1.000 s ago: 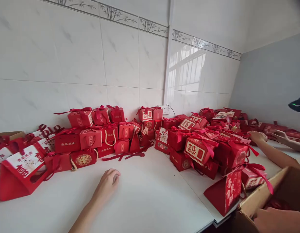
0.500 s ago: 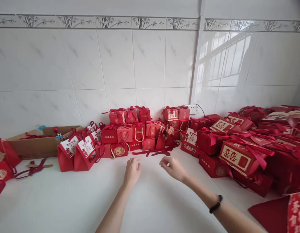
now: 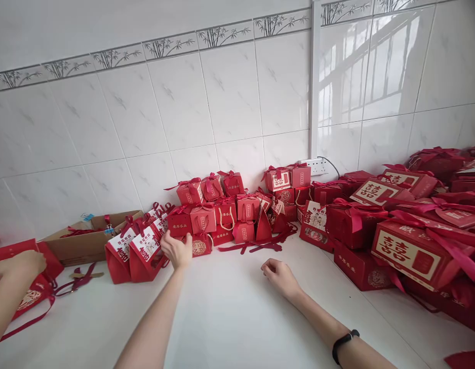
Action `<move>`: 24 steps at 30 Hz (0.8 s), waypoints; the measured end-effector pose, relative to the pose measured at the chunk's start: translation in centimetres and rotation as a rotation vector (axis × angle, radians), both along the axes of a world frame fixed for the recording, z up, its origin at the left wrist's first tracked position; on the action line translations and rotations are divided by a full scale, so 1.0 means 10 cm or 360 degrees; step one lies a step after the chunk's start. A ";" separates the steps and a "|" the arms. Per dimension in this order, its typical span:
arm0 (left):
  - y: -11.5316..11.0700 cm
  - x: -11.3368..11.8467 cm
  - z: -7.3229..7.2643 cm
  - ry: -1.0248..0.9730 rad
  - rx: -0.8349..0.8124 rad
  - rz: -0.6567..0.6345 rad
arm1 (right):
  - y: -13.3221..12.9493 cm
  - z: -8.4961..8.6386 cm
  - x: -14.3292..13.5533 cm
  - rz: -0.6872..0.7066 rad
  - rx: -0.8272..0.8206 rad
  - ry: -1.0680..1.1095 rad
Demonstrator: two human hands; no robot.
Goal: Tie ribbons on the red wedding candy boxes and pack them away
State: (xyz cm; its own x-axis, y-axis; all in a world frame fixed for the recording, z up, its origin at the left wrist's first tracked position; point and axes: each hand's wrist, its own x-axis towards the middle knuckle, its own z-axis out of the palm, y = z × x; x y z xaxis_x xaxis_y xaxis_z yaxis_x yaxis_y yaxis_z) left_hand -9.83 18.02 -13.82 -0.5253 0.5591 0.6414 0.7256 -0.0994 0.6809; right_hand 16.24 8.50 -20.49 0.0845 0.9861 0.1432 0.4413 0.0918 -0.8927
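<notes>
Where the smooth white counter (image 3: pixel 225 318) meets the white, grey-veined tiled wall (image 3: pixel 172 118), red cardboard boxes with ribbon bows stand in rows along the back edge. Higher up, a grey bamboo-patterned border (image 3: pixel 168 45) crosses the tiles, and a white power strip (image 3: pixel 313 166) sits low on the wall beside a vertical white trim (image 3: pixel 314 87). Toward the counter's right edge rises a heap of ribboned boxes, among them a red box with a cream character panel (image 3: pixel 399 251).

Left of the counter's middle, the left hand (image 3: pixel 177 249) is spread, thumb apart from the fingers, in front of the back row; whether it grasps a box cannot be told. Just above it lies an oblong dark-red box with gold lettering (image 3: pixel 179 221), long axis roughly parallel to the wall, lettered face toward the near edge. Beside the hand, a peaked red card box with a white printed panel (image 3: pixel 145 247) points its ridge upward, the panel sloping to the near side. The right hand (image 3: pixel 279 277) is loosely curled over bare counter, nothing visible in it. At the left edge, a co-worker's hand (image 3: pixel 24 264) is over a red box with a gold emblem (image 3: pixel 28 300), near a brown carton (image 3: pixel 72 250).
</notes>
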 end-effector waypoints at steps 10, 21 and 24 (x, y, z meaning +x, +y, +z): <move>0.59 0.27 1.25 0.0359 -0.0161 0.0159 | 0.02 -0.02 -0.02 0.0031 -0.0010 -0.0044; 1.06 0.32 1.51 0.0167 -0.0673 0.0188 | 0.00 0.02 -0.03 0.0035 -0.0048 -0.0102; 1.05 0.31 1.52 0.0147 -0.0651 0.0189 | 0.00 0.02 -0.03 0.0038 -0.0040 -0.0095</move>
